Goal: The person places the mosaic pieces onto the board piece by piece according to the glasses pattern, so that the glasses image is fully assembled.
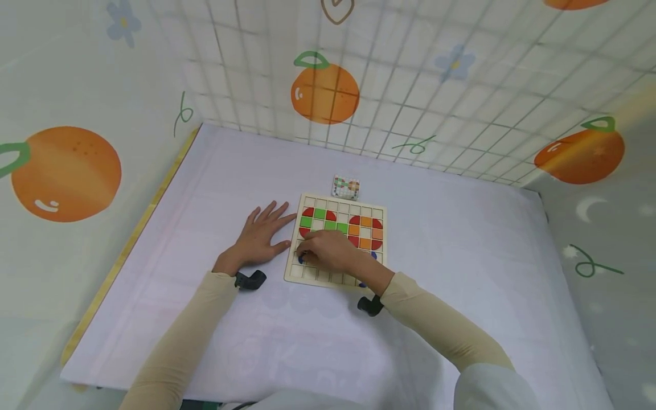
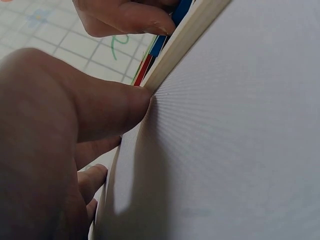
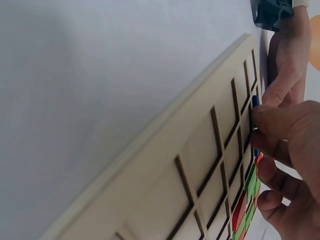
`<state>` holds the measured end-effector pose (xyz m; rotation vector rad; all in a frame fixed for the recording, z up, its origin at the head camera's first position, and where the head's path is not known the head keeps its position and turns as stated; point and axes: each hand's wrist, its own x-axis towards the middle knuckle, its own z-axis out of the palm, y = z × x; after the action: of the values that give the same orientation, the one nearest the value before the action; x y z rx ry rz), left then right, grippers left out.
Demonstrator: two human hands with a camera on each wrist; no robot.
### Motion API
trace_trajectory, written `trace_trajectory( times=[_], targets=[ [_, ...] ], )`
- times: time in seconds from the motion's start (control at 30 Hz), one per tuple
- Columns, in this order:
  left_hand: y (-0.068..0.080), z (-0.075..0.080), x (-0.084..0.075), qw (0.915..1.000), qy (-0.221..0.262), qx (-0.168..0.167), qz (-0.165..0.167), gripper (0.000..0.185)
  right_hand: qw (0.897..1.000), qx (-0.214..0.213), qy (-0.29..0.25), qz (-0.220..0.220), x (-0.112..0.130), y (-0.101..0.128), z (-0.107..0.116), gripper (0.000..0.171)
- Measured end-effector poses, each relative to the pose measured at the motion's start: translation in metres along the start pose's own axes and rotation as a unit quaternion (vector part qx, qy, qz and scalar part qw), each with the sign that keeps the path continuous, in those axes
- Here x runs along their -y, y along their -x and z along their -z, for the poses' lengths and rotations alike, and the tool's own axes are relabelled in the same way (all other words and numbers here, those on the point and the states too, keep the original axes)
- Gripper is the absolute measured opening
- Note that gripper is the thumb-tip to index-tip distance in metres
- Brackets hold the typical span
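Observation:
A square wooden grid board [image 1: 309,200] lies on the white-covered table. Red, green and orange tiles form two ring-like shapes joined by a green bar in its upper rows. My right hand [image 1: 328,249] reaches over the board's left side, pinching a blue tile [image 3: 255,101] at a cell there. Another blue piece [image 2: 158,46] sits beside it near a red tile. Left of the board, my left hand [image 1: 260,238] rests on the table with spread fingers, its thumb [image 2: 120,107] touching the board's edge. My right forearm hides part of the lower rows.
A small pattern card [image 1: 345,187] lies just beyond the board's far edge. More blue pieces [image 1: 374,255] show at the board's right side, partly covered by my right wrist. Fabric walls printed with oranges [image 1: 325,94] enclose the table at the back and sides.

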<state>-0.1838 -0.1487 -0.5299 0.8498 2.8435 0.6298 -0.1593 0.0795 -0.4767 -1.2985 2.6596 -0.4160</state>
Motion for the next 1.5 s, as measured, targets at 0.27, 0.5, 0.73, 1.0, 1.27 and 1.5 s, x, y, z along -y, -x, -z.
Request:
trace_trajectory(
  times=[0.27,0.5,0.73,1.0,1.27,1.5],
  targets=[
    [0.002,0.003,0.001,1.0,0.001,-0.005,0.002,0.066,1.0,0.003,-0.012,-0.001,0.0,-0.002,-0.001,0.02],
    [0.002,0.004,0.001,0.9999,-0.001,-0.007,0.007,0.065,0.999,0.005,-0.03,-0.033,0.001,0.004,0.007,0.023],
    [-0.003,0.003,-0.002,0.9998,-0.011,-0.001,0.014,0.067,0.994,-0.029,-0.029,-0.099,-0.009,0.053,0.027,0.017],
    [-0.003,0.001,-0.003,0.9997,0.006,-0.001,0.022,0.068,0.963,-0.029,-0.049,-0.264,-0.023,0.146,0.032,0.029],
    [0.0,0.002,-0.001,0.9998,0.001,0.001,0.021,0.068,0.901,0.01,-0.089,-0.425,-0.005,0.215,0.02,0.038],
    [0.002,0.001,0.0,0.9998,0.004,0.002,0.022,0.068,0.895,-0.096,-0.107,-0.423,0.01,0.231,-0.008,0.022]
  ],
)
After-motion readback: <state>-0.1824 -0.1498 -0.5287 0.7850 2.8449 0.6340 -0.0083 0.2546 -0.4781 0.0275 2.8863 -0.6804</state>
